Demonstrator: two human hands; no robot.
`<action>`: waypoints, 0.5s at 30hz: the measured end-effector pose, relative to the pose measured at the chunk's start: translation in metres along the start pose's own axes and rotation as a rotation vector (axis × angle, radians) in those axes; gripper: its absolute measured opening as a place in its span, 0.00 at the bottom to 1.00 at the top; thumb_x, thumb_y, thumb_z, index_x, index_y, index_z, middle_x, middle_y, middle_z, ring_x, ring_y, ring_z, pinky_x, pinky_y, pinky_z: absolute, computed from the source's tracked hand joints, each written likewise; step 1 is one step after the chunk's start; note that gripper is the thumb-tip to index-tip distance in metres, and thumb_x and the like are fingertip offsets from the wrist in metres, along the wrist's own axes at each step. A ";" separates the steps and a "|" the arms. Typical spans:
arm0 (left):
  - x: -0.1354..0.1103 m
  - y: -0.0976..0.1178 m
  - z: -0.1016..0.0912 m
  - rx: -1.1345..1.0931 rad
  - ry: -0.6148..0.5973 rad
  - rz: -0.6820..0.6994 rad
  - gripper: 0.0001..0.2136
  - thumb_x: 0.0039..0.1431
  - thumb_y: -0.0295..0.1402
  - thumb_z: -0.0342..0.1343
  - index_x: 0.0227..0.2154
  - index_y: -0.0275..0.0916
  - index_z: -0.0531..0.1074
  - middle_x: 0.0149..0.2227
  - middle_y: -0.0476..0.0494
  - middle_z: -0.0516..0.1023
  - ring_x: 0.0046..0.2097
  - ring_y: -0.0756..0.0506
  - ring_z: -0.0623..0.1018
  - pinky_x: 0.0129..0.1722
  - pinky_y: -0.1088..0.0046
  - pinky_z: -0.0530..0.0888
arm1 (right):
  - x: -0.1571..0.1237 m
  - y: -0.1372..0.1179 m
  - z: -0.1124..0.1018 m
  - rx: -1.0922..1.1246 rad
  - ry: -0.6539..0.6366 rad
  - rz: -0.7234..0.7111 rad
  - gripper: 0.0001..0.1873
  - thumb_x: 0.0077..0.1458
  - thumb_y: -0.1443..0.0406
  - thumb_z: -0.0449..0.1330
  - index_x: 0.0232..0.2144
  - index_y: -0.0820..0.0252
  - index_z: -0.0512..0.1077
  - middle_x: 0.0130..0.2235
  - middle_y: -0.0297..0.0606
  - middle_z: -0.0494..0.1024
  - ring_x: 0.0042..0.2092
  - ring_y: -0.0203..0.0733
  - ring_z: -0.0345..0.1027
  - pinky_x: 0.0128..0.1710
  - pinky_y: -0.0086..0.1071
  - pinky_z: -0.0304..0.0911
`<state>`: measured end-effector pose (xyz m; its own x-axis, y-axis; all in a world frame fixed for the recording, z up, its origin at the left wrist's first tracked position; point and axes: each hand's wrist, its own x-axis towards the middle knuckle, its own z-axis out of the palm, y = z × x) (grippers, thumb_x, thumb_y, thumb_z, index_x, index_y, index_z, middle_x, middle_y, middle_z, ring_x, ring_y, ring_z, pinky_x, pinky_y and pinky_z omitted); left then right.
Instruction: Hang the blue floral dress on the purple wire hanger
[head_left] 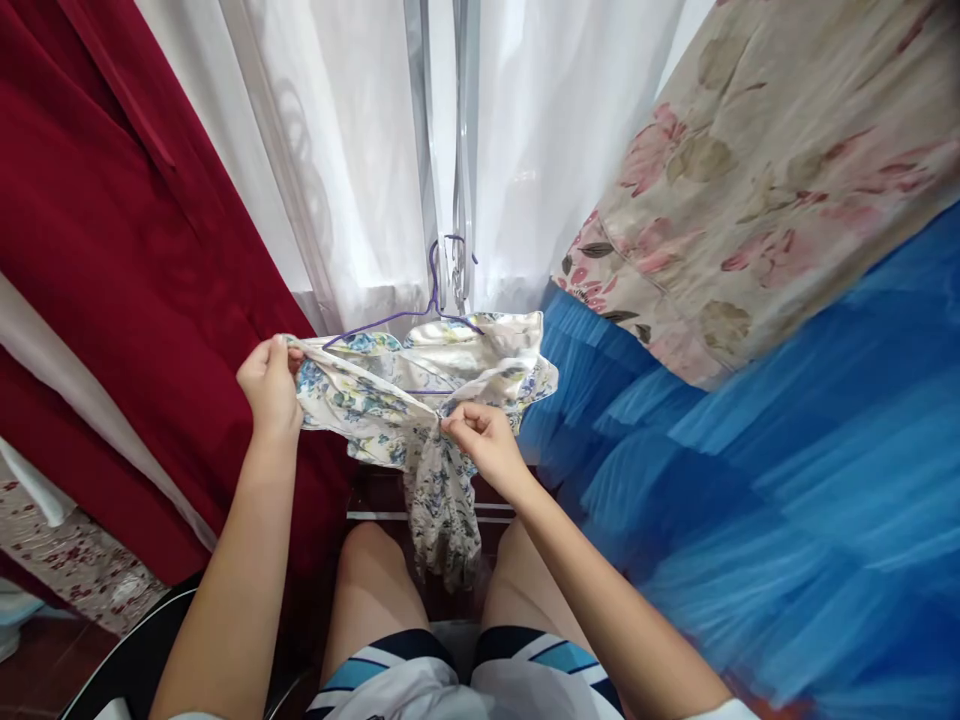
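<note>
A white garment with blue and yellow flowers (375,415) hangs in front of me on a purple wire hanger (390,318). The hanger's hook stands up near the white curtains, and its lower bar shows through the open neckline. My left hand (271,385) pinches the garment's left shoulder edge and holds it out to the side. At the bottom of the neckline, my right hand (484,435) pinches the cloth at the front. Below that point the lower part of the garment hangs in a narrow bunch between my knees.
White sheer curtains (345,150) hang ahead. A dark red curtain (150,250) is on the left. On the right, beige floral cloth (720,200) overlaps blue ruffled fabric (712,480). A black rounded object (124,655) stands at the lower left.
</note>
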<state>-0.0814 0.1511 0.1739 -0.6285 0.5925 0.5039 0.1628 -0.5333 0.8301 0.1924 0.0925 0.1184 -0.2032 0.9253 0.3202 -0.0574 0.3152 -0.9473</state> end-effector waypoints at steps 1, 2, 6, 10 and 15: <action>-0.002 -0.018 -0.005 0.018 -0.002 -0.114 0.15 0.60 0.44 0.52 0.27 0.37 0.67 0.24 0.52 0.69 0.27 0.53 0.70 0.31 0.77 0.69 | -0.005 0.000 -0.002 0.003 -0.003 0.016 0.13 0.51 0.60 0.60 0.20 0.59 0.66 0.16 0.25 0.57 0.20 0.30 0.46 0.21 0.28 0.41; -0.009 -0.034 -0.007 0.043 -0.043 -0.190 0.15 0.59 0.45 0.51 0.25 0.37 0.65 0.23 0.52 0.68 0.26 0.53 0.69 0.31 0.77 0.68 | -0.009 0.002 -0.004 0.005 0.002 0.030 0.12 0.51 0.60 0.60 0.20 0.59 0.66 0.16 0.25 0.58 0.20 0.31 0.47 0.21 0.28 0.41; -0.077 -0.075 -0.003 0.123 -0.410 -0.338 0.14 0.48 0.42 0.61 0.22 0.36 0.70 0.22 0.49 0.72 0.27 0.48 0.70 0.31 0.72 0.68 | -0.023 0.023 -0.021 -0.002 0.122 0.104 0.13 0.52 0.60 0.58 0.19 0.58 0.64 0.17 0.27 0.61 0.20 0.32 0.50 0.22 0.29 0.44; -0.140 -0.066 0.016 0.081 -0.862 -0.406 0.14 0.47 0.43 0.64 0.22 0.34 0.74 0.24 0.45 0.75 0.31 0.44 0.74 0.35 0.68 0.72 | -0.043 0.059 -0.046 -0.062 0.181 0.180 0.16 0.54 0.59 0.55 0.17 0.57 0.62 0.16 0.27 0.59 0.20 0.33 0.49 0.23 0.30 0.45; -0.173 -0.004 0.042 -0.092 -1.053 -0.332 0.15 0.64 0.44 0.54 0.35 0.36 0.74 0.30 0.46 0.74 0.34 0.47 0.74 0.38 0.72 0.70 | -0.059 0.061 -0.054 -0.120 -0.073 0.218 0.21 0.57 0.50 0.60 0.21 0.60 0.70 0.24 0.34 0.72 0.29 0.41 0.64 0.34 0.35 0.59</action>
<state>0.0588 0.0758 0.0936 0.3381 0.9082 0.2467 0.0212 -0.2695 0.9628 0.2536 0.0682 0.0424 -0.2681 0.9579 0.1032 0.1108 0.1370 -0.9843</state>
